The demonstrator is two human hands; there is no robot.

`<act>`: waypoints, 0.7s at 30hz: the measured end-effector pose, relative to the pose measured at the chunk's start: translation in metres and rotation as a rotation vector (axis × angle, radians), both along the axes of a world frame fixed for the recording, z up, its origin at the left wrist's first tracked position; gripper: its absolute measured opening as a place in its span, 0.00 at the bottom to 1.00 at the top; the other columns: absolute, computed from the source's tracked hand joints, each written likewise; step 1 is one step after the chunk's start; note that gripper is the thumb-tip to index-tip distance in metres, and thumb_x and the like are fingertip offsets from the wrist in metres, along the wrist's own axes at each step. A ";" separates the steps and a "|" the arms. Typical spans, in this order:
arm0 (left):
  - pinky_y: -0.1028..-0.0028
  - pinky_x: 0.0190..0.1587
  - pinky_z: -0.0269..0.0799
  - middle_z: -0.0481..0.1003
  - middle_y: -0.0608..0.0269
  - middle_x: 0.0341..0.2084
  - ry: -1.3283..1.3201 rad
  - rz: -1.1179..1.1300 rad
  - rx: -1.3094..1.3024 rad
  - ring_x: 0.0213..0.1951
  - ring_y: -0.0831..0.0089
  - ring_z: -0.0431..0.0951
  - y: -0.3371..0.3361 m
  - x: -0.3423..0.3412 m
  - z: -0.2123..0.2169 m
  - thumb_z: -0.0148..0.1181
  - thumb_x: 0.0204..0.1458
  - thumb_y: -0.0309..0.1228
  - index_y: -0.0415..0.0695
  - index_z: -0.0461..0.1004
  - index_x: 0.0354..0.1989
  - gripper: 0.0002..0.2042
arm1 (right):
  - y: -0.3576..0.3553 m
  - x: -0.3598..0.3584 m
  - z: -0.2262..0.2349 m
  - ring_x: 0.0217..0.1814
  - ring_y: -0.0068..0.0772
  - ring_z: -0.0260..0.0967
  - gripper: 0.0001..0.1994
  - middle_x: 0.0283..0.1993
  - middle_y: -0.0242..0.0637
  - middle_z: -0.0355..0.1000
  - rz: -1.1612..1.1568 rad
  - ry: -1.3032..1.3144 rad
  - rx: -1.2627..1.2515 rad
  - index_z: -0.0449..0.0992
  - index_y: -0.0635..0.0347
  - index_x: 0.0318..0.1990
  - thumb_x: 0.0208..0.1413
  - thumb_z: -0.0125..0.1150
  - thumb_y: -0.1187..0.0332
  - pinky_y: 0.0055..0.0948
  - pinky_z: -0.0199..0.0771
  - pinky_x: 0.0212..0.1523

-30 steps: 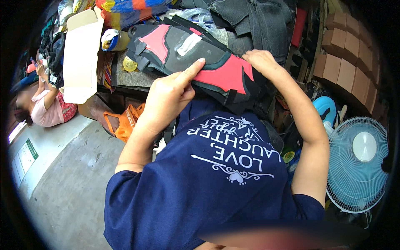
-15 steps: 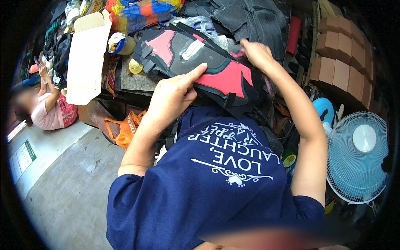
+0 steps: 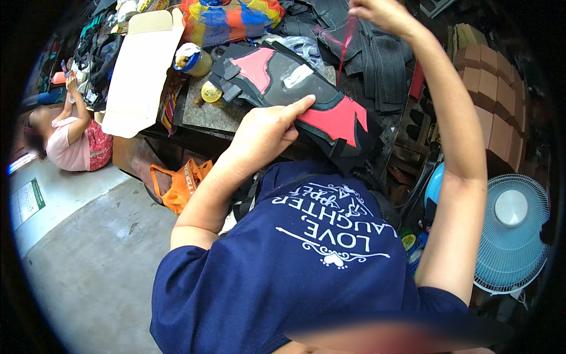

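A stack of dark, flat cut pieces lies before me, topped by a black shoe-upper-like piece (image 3: pixel 284 79) with pink-red panels and a whitish patch. Across its near edge rests my left hand (image 3: pixel 268 130), index finger stretched out and pressing on the piece, thumb bent beside it; the other fingers are mostly hidden. My right hand (image 3: pixel 380 13) is raised at the top of the picture, its fingertips pinched on pink thread (image 3: pixel 348 41). The thread hangs down behind the stack's far right side, with loose, tangled strands near the hand.
Behind the stack lie black material sheets (image 3: pixel 383 76) and a colourful mesh bag (image 3: pixel 230 22). Left are a jar (image 3: pixel 193 61), a yellow-lidded container (image 3: pixel 211 92) and a white cardboard piece (image 3: pixel 138 74). A fan (image 3: pixel 510 236) and brown boxes (image 3: pixel 489 100) stand right; another person (image 3: pixel 71 138) sits far left.
My right hand has risen up and away from the stack, drawing the pink thread out into a longer line. My left index finger still presses the piece. The whole view has shifted slightly.
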State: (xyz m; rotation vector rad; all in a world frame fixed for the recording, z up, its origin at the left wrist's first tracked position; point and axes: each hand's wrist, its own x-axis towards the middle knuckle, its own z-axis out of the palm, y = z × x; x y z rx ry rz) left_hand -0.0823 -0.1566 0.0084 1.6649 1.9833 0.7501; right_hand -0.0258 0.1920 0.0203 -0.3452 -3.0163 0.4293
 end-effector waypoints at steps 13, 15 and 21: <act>0.64 0.36 0.75 0.76 0.53 0.29 -0.030 -0.031 -0.012 0.32 0.57 0.79 0.003 -0.003 0.004 0.57 0.41 0.21 0.46 0.67 0.60 0.31 | 0.042 0.014 -0.012 0.34 0.40 0.74 0.13 0.32 0.43 0.76 -0.167 0.506 0.079 0.76 0.58 0.37 0.61 0.50 0.59 0.34 0.71 0.36; 0.67 0.39 0.75 0.78 0.48 0.34 -0.064 -0.013 -0.078 0.33 0.57 0.80 0.003 -0.004 0.005 0.56 0.42 0.18 0.49 0.67 0.62 0.32 | 0.023 0.020 -0.053 0.48 0.53 0.73 0.14 0.42 0.50 0.74 -0.102 0.132 0.145 0.71 0.55 0.43 0.57 0.56 0.57 0.45 0.73 0.46; 0.65 0.37 0.75 0.75 0.53 0.27 -0.048 -0.030 -0.018 0.30 0.58 0.79 0.005 -0.004 0.008 0.57 0.41 0.19 0.48 0.65 0.63 0.34 | -0.065 0.038 -0.115 0.44 0.48 0.76 0.18 0.41 0.44 0.77 -0.247 -0.232 0.008 0.78 0.56 0.40 0.54 0.59 0.50 0.46 0.75 0.43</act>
